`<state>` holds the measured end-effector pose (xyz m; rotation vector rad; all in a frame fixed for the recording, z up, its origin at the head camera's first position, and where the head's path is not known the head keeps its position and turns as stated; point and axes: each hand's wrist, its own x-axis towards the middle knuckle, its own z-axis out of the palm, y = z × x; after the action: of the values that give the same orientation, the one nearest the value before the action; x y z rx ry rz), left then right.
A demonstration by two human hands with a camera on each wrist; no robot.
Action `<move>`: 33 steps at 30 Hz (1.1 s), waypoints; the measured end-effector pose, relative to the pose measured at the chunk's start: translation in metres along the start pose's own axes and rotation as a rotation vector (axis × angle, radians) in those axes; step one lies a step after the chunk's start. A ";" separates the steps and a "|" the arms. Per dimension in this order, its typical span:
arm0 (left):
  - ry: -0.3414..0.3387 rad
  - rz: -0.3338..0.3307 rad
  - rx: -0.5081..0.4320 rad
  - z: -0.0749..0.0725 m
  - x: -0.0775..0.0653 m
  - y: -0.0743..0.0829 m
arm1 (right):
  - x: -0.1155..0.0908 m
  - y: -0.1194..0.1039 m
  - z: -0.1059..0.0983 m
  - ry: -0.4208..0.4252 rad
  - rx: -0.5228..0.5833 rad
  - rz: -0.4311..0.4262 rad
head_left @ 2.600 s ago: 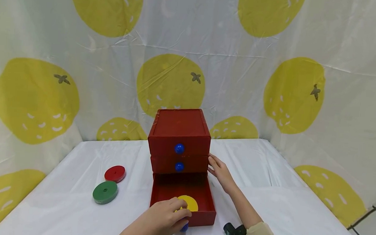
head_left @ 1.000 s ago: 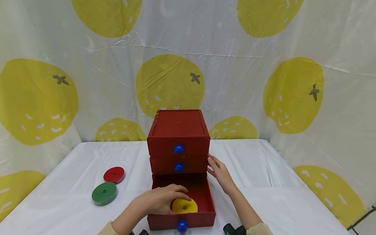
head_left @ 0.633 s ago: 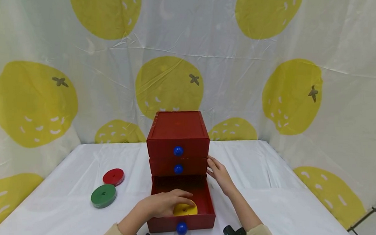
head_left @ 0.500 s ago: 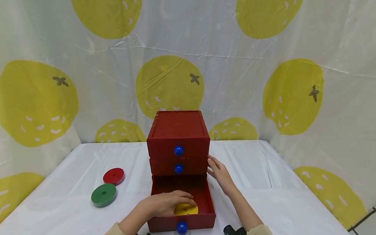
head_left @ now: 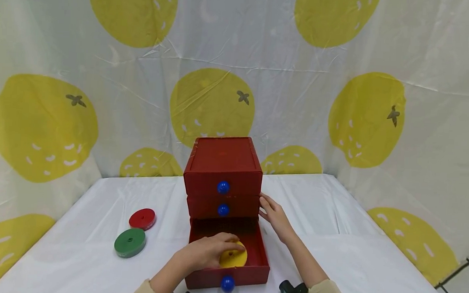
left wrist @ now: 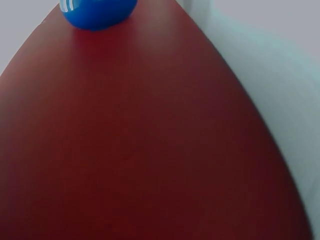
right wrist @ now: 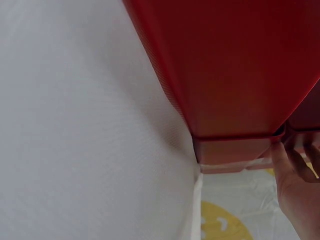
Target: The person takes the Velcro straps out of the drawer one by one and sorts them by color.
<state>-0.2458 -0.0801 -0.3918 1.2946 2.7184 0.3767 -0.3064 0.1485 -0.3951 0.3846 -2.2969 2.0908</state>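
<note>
My left hand [head_left: 204,252] reaches into the pulled-out bottom drawer [head_left: 252,276] and grips a yellow disc [head_left: 235,258] with a small centre hole. The disc tilts, its far edge raised. Fingers curl over its top; the thumb is hidden. Only the drawer's red front [left wrist: 150,125] and its blue knob [left wrist: 97,12] show in the left wrist view. My right hand [head_left: 276,216] rests against the right side of the red drawer cabinet [head_left: 226,157]. In the right wrist view, the fingers of this right hand [right wrist: 297,195] touch the cabinet near its upper tiers.
The upper two drawers, with blue knobs [head_left: 223,187], are closed. A red disc [head_left: 142,219] and a green disc [head_left: 130,243] lie to the left on the white-covered table [head_left: 319,264]. A lemon-patterned cloth [head_left: 291,101] hangs behind.
My left hand left the bottom drawer's knob, moved into the drawer and took hold of the yellow disc, which now tilts up slightly. The right hand stays in place.
</note>
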 end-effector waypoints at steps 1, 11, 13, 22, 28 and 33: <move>0.007 -0.006 0.002 0.000 0.000 0.000 | 0.000 0.000 0.000 -0.001 -0.002 -0.002; 0.052 -0.027 0.046 0.000 0.000 0.000 | 0.000 0.000 -0.001 -0.019 0.002 -0.011; 0.068 -0.033 0.065 -0.001 0.000 0.001 | 0.000 0.000 -0.001 -0.016 0.008 -0.010; 0.129 -0.045 0.112 -0.007 -0.003 0.006 | 0.000 -0.002 -0.001 -0.009 0.007 -0.011; 0.197 -0.037 0.123 -0.011 -0.006 0.007 | 0.001 -0.001 -0.002 -0.013 -0.005 -0.014; 0.247 -0.053 0.138 -0.010 -0.010 0.007 | 0.001 0.000 0.000 -0.009 -0.003 -0.006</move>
<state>-0.2359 -0.0853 -0.3808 1.2820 3.0260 0.3728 -0.3071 0.1488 -0.3952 0.4010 -2.3007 2.0876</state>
